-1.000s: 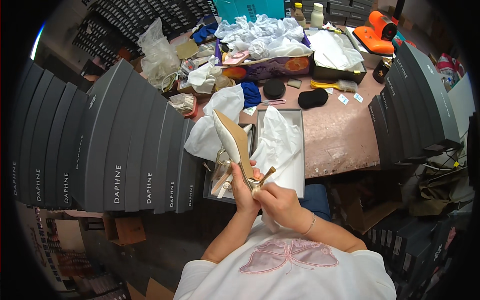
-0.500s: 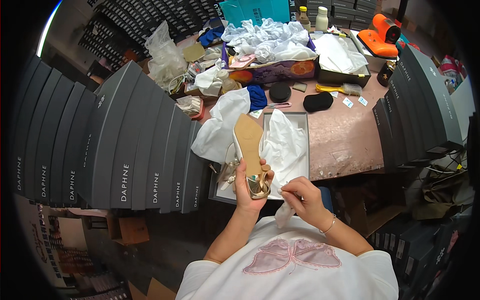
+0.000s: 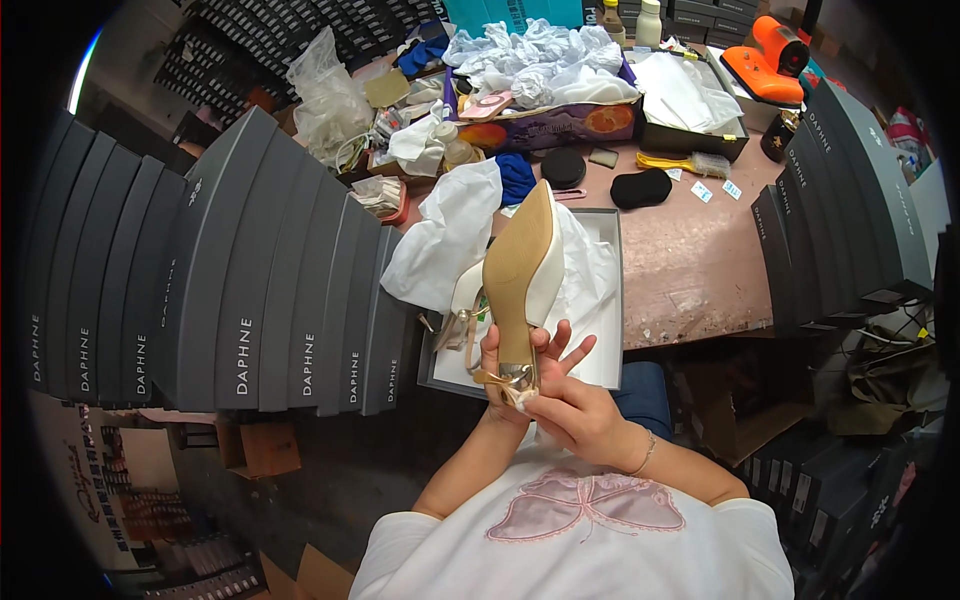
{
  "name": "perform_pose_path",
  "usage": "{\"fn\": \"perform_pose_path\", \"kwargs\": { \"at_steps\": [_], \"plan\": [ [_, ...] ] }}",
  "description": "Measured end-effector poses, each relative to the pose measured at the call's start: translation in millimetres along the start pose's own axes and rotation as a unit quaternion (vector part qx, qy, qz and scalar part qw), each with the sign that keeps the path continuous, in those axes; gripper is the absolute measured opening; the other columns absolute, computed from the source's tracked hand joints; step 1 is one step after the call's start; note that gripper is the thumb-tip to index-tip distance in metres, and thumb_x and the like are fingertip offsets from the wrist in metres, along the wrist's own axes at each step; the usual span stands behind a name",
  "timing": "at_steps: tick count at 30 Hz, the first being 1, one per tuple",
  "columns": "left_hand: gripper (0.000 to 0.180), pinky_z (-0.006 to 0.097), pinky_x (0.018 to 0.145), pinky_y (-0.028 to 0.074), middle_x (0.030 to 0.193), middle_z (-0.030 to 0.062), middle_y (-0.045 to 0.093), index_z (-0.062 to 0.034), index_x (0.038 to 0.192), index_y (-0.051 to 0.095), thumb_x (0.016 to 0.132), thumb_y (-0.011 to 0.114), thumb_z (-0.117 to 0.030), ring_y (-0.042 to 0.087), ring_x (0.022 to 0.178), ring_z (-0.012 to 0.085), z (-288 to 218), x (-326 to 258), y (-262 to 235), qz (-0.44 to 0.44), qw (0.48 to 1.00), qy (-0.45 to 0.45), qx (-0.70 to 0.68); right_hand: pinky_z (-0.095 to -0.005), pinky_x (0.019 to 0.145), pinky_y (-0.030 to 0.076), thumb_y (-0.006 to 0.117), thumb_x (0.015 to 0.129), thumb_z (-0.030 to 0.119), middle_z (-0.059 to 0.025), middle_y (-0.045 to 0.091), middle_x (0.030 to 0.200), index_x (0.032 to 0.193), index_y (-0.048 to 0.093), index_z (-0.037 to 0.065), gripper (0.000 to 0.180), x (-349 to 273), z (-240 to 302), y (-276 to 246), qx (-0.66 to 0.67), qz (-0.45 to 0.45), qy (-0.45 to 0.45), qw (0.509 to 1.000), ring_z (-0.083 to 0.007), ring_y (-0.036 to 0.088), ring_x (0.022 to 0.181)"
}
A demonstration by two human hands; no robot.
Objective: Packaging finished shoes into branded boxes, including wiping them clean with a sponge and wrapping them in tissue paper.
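A white and gold heeled shoe stands sole up, its pointed toe away from me. My left hand is wrapped round its heel end. My right hand pinches a white wipe against the metallic gold heel; whether cloth or paper, I cannot tell. Its other fingers are spread beside the sole. A second shoe, with a strap and round ornaments, is just left of the held one. Below both lies an open grey shoe box with white tissue paper in it.
Grey shoe boxes stand in a row at left, with more boxes at right. Behind are a carton of crumpled paper, a yellow brush, a black pad and an orange device.
My right hand has moved left and brought the wipe onto the shoe's heel. The shoe has tilted, its toe now pointing further up and right.
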State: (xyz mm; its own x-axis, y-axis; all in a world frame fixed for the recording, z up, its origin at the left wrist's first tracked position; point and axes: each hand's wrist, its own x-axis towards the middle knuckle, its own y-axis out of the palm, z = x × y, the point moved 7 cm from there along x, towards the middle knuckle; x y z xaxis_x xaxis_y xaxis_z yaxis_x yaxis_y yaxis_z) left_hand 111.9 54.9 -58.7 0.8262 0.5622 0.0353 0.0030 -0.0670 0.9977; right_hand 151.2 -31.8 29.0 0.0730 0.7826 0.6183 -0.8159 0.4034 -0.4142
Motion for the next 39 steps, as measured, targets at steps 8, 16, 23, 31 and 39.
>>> {"fn": "perform_pose_path", "kwargs": {
  "at_steps": [8,16,23,31,39],
  "plan": [
    [0.056,0.065,0.112,0.018,0.095,0.0067,0.067,-0.0075,0.097,0.066,0.095,0.038,-0.056,0.052,0.12,0.027,1.8,-12.4,-11.9,-0.075,0.993,0.039,0.084,-0.0336,0.058,0.052,0.068,0.075,0.0,-0.0095,0.058,0.086,0.095,0.063,0.003,0.021,5.1,-17.8,7.9,-0.017,0.001,0.058,0.998,-0.0256,0.064,0.071],
    [0.036,0.057,0.114,0.021,0.094,0.009,0.068,-0.0099,0.101,0.064,0.092,0.053,-0.043,0.055,0.115,0.0233,-22.3,8.6,-15.0,-0.106,0.99,0.066,-0.058,-0.0389,0.065,0.052,0.062,0.073,0.0,-0.0115,0.058,0.092,0.097,0.061,0.007,0.025,-15.8,-60.8,-15.2,-0.057,0.13,0.111,0.984,-0.0311,0.062,0.076],
    [0.035,0.053,0.112,0.027,0.091,0.0069,0.068,-0.0086,0.095,0.066,0.09,0.057,-0.042,0.058,0.108,0.0208,-21.9,17.4,5.9,-0.13,0.99,0.058,-0.004,-0.039,0.071,0.051,0.064,0.077,0.0,-0.0164,0.06,0.098,0.099,0.061,0.004,0.023,18.3,-156.5,-116.7,-0.423,-0.038,0.064,0.903,-0.0356,0.062,0.084],
    [0.035,0.053,0.11,0.031,0.09,0.0079,0.067,-0.0076,0.095,0.065,0.09,0.059,-0.041,0.059,0.104,0.021,-21.1,11.3,-0.6,-0.163,0.985,0.055,-0.022,-0.034,0.062,0.049,0.067,0.084,0.005,-0.0153,0.06,0.081,0.087,0.061,-0.002,0.009,12.3,-104.4,-72.5,-0.076,-0.018,0.217,0.973,-0.0289,0.061,0.07],
    [0.059,0.038,0.081,0.052,0.112,0.0166,0.056,0.0014,0.136,0.034,0.088,0.065,-0.011,0.062,0.092,0.0253,-37.2,-4.4,-2.7,-0.159,0.7,0.188,0.67,-0.035,0.091,0.045,0.074,0.08,0.013,-0.0215,0.058,0.115,0.117,0.054,-0.004,0.045,4.1,-28.6,-52.3,0.032,-0.025,0.164,0.986,-0.0338,0.057,0.107]
  ]
}}
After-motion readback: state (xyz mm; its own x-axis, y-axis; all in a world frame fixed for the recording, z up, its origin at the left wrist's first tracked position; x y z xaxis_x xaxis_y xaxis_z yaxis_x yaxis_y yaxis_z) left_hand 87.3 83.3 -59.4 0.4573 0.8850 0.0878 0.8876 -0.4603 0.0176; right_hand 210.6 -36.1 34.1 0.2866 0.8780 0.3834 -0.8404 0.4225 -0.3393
